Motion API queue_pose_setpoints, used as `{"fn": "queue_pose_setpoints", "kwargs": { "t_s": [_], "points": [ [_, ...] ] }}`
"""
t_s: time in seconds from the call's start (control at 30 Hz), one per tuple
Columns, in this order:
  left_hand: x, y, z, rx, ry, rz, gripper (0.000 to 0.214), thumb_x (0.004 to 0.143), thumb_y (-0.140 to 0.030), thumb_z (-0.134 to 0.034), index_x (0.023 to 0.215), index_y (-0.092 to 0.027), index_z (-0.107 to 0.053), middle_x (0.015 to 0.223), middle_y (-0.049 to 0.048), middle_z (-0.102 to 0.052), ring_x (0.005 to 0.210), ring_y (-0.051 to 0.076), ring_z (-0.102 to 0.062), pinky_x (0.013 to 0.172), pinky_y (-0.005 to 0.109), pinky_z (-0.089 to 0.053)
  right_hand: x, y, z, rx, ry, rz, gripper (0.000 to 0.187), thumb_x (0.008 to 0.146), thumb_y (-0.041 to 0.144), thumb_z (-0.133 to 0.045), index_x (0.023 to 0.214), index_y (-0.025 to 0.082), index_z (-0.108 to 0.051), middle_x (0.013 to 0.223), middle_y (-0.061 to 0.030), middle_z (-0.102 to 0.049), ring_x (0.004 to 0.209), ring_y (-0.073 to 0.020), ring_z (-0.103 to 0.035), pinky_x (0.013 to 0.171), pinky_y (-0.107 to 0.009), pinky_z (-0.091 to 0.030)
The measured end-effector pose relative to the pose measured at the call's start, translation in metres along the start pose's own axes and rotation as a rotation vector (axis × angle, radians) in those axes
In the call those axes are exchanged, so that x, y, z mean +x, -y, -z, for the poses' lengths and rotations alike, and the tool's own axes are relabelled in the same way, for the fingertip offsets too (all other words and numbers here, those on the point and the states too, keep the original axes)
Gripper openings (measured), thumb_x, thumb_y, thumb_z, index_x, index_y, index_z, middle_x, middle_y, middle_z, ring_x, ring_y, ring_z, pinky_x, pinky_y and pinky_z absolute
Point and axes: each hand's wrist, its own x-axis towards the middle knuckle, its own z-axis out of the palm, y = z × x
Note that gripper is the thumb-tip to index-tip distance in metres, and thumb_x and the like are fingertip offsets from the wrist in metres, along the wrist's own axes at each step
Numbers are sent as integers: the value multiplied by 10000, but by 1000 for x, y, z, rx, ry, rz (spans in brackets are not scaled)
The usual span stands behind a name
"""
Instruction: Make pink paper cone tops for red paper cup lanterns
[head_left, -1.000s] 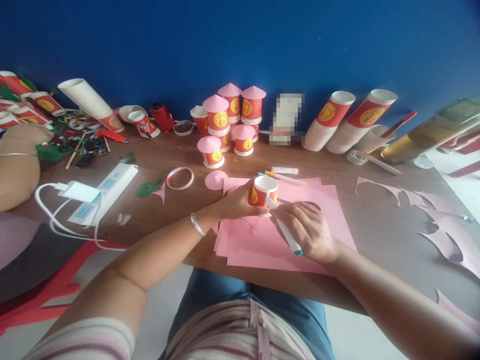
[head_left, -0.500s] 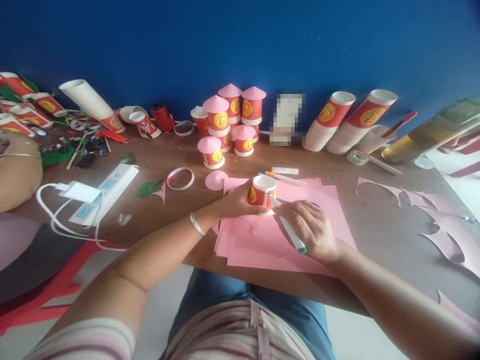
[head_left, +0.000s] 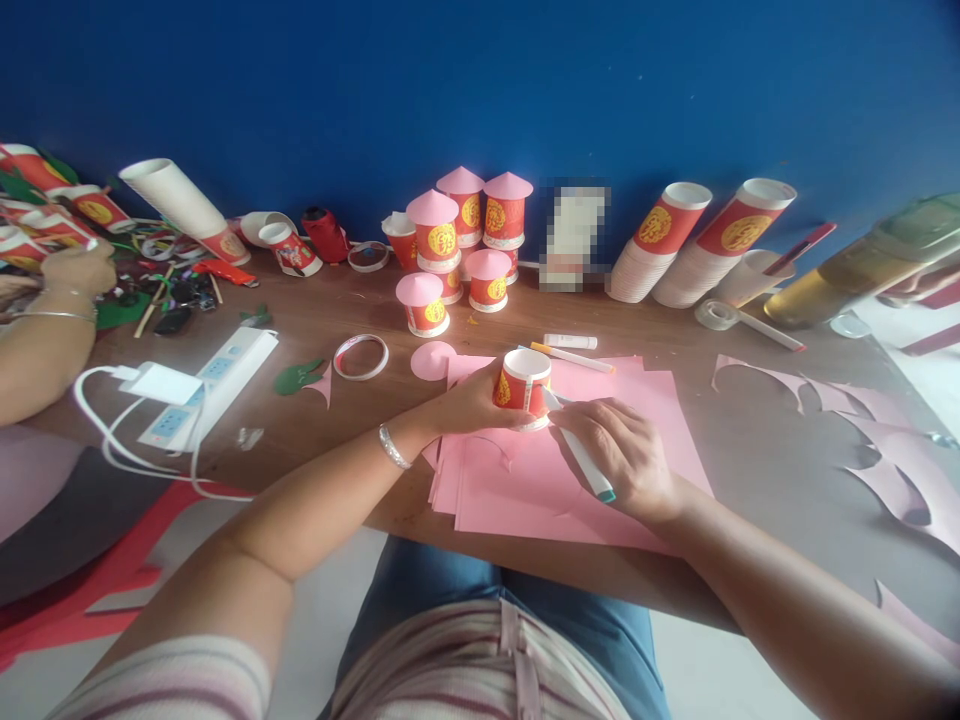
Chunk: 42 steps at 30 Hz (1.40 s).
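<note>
My left hand (head_left: 471, 402) is closed around a short red paper cup (head_left: 517, 392) with a yellow emblem and an open white top, held upright over pink paper sheets (head_left: 517, 490). Down the cup's front runs a pale vertical strip. My right hand (head_left: 626, 455) grips a slim white utility knife (head_left: 589, 465) with a green end. Its pointed tip meets the cup's right front side; whether it goes through the wall I cannot tell. A white-and-orange pen (head_left: 574, 357) and a small white tube (head_left: 570, 342) lie just behind the cup.
Several red cups with pink cone roofs (head_left: 433, 235) stand at the back. Tilted cup stacks (head_left: 675, 240) and a tape roll (head_left: 716, 315) are at right, near pink offcuts (head_left: 892, 480). A power strip (head_left: 214, 390) lies left, beside another person's hand (head_left: 79, 270).
The knife has shifted slightly along the cup's side, and its tip shows less. At the far left, the other person's hand has come into view by the red cups.
</note>
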Motion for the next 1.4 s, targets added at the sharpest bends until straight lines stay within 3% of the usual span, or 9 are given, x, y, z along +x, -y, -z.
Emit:
{"fn": "queue_pose_setpoints", "kwargs": {
  "t_s": [0.27, 0.87, 1.4],
  "points": [
    [1, 0, 1, 8, 8, 22, 426, 764, -290, -833, 1101, -165, -605, 1067, 75, -695, 981, 208, -654, 855, 346, -545, 3, -1, 1, -20, 6, 14, 276, 937, 64, -516, 1199, 111, -588, 900, -121, -715, 725, -210, -666, 623, -335, -542],
    [2, 3, 3, -51, 30, -8, 358, 770, -276, -801, 1037, -146, -602, 938, 61, -673, 867, 187, -632, 778, 326, -539, 4, 4, -1, 10, 24, 20, 227, 948, 70, -495, 1145, 132, -587, 855, -81, -707, 722, -191, -661, 610, -311, -511],
    [3, 6, 2, -26, 32, -43, 355, 771, -331, -814, 1022, -159, -633, 979, 66, -702, 901, 201, -659, 796, 328, -548, 9, 8, 2, -42, -25, 89, 198, 968, 61, -483, 1112, 116, -605, 809, -76, -712, 678, -180, -662, 577, -312, -517]
  ]
}}
